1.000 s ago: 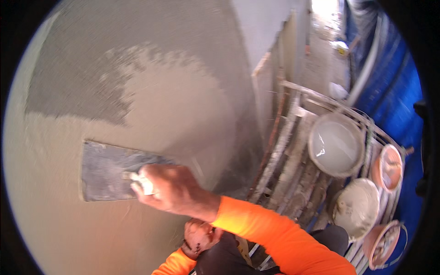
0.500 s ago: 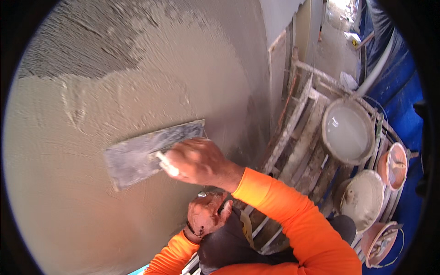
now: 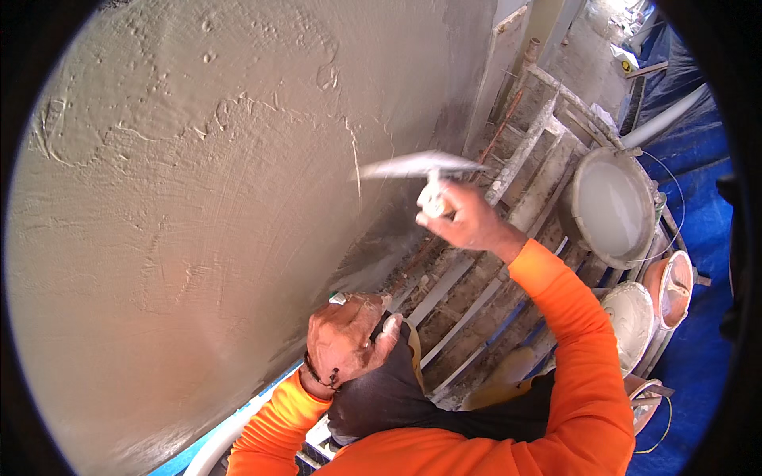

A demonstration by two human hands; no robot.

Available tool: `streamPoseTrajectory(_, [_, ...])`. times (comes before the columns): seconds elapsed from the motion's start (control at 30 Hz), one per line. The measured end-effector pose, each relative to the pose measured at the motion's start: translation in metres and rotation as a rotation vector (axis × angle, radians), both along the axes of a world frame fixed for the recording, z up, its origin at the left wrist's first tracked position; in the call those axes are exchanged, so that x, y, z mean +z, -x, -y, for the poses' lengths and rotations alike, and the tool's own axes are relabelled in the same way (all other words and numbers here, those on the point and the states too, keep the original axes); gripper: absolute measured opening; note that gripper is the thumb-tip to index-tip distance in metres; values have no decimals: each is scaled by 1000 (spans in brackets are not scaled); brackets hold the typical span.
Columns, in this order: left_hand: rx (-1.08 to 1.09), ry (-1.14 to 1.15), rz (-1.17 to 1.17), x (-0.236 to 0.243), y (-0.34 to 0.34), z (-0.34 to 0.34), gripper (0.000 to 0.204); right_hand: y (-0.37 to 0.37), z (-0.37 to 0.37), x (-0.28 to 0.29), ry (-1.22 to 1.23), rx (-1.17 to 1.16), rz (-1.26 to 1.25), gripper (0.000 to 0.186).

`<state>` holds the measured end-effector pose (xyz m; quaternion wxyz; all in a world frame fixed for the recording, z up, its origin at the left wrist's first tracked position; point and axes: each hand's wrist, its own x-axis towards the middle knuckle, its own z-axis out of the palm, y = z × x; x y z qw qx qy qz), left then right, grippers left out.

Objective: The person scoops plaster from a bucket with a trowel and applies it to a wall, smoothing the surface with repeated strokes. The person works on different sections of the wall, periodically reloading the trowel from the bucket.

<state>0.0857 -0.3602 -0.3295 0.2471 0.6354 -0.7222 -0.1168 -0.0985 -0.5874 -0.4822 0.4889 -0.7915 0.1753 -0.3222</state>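
My right hand [image 3: 468, 218] grips the handle of a plastering trowel [image 3: 421, 164], its thin blade seen nearly edge-on and smeared by motion. The blade is near the wet, grey plastered wall [image 3: 214, 222]; whether it touches cannot be told. The plaster is mostly smooth low down, with ridges and small pits higher up. My left hand [image 3: 349, 333] is closed over my bent knee, its fingertips partly hidden. A small pale green-white bit shows at its fingers, too little to name.
A slatted wooden platform [image 3: 476, 317] lies beside the wall. On it, at right, stand a wide basin of cloudy water [image 3: 611, 206], a plaster-coated basin [image 3: 631, 321], an orange bucket [image 3: 675, 289] and another bucket [image 3: 644, 401]. Blue tarpaulin [image 3: 698, 214] hangs along the right.
My right hand has lifted the trowel off the wall's middle, up and to the right, turning its blade edge-on. The rough upper plaster now looks more covered. My left hand stays on the knee.
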Motion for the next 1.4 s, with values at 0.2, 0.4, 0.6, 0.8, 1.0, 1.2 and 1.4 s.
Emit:
streamPoseTrajectory(0.2, [28,-75,41,8,2,-1,27,-16,-2,-89,647,260,-665,22])
streamPoseTrajectory(0.4, [68,-66,33,4,1,-2,28,-55,27,-127,928,126,-456,18])
streamPoseTrajectory(0.6, [59,-8,20,1,-1,-2,28,-58,40,-74,912,117,-404,18])
streamPoseTrajectory(0.8, [19,19,-12,2,2,2,28,-46,50,40,878,93,-274,20])
streamPoseTrajectory(1.0, [35,-2,19,7,1,-2,28,-54,60,175,895,65,-92,32])
streamPoseTrajectory(1.2, [15,21,27,9,0,-3,31,-67,71,279,857,52,60,37])
streamPoseTrajectory(1.4, [24,15,28,8,-1,-4,29,-69,90,352,684,-33,199,39])
